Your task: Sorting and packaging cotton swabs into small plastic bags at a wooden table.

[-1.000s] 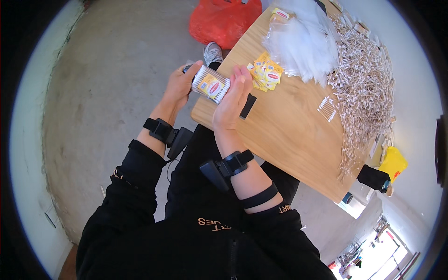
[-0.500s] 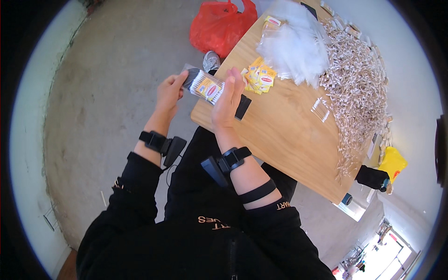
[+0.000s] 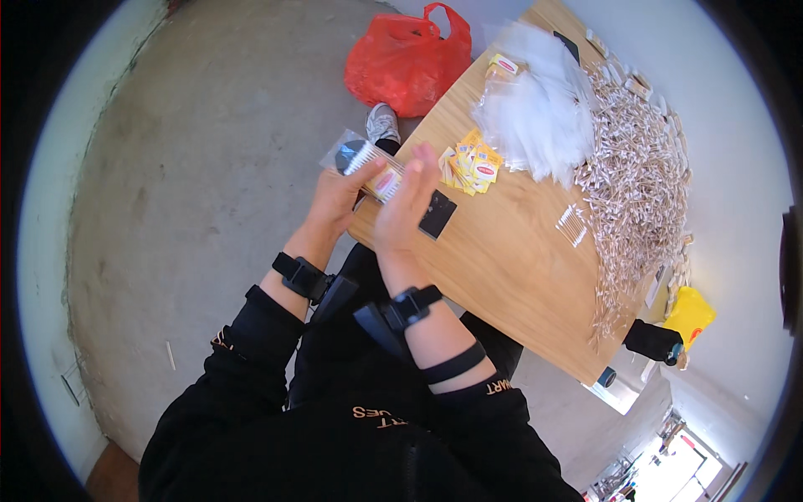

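Note:
My left hand point(image 3: 336, 197) is closed around a clear plastic bag of cotton swabs point(image 3: 386, 184), its thumb lying over the filled part. A yellow and red label shows through the bag. The bag's loose, unfilled end sticks out beyond the hand at the far left. My right hand point(image 3: 403, 209) stands upright at the other end of the bag, fingers stretched and slightly blurred, with the palm facing the bag. Whether that palm presses on it I cannot tell. Beside the right hand a flat black object point(image 3: 437, 214) lies on the table.
On the wooden table point(image 3: 510, 276) lie yellow label cards point(image 3: 473, 164), a stack of clear plastic bags point(image 3: 535, 113), a small row of swabs point(image 3: 572, 226) and a large heap of loose swabs point(image 3: 640, 167). A red plastic bag point(image 3: 406, 67) stands on the floor beyond the table edge.
My left hand has shifted from the bag's loose end onto its filled part, nearer my right hand. The right hand remains at the bag's right end. The whole view has shifted slightly.

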### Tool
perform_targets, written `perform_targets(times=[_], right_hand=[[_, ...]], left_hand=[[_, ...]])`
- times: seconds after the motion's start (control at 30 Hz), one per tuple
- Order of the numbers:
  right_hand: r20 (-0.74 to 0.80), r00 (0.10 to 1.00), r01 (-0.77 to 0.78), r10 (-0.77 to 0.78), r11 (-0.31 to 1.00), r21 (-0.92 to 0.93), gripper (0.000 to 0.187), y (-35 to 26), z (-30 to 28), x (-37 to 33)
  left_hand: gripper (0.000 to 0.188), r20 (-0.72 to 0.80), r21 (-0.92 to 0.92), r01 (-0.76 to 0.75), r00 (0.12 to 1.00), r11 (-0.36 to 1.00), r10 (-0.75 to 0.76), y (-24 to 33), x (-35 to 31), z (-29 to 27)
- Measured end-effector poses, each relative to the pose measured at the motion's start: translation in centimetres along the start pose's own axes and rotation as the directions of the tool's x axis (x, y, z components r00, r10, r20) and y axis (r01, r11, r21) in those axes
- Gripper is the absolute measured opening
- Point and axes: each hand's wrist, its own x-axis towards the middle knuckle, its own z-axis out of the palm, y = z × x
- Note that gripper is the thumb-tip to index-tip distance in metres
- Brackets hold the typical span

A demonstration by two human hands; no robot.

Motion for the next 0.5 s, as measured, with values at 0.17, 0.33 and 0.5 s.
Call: perform_targets(times=[0.17, 0.33, 0.5], right_hand=[[-0.015, 0.999, -0.034, 0.034, 0.999, 0.018, 0.055, -0.6, 2.9, 0.6], [0.0, 0.999, -0.037, 0.038, 0.988, 0.152, 0.053, -2.0, 5.1, 1.1], [0.078, 0.996, 0.018, -0.043, 0.956, 0.294, 0.052, -8.0, 6.9, 1.0]], left_hand=[[0.031, 0.119, -0.008, 0.065, 0.991, 0.998, -0.064, 0.1, 1.2, -1.1], [0.031, 0.106, 0.113, -0.074, 0.992, 0.991, 0.062, 3.2, 1.1, -1.7], [0.029, 0.089, 0.126, -0.212, 0.975, 0.969, 0.201, 9.4, -2.2, 0.1]])
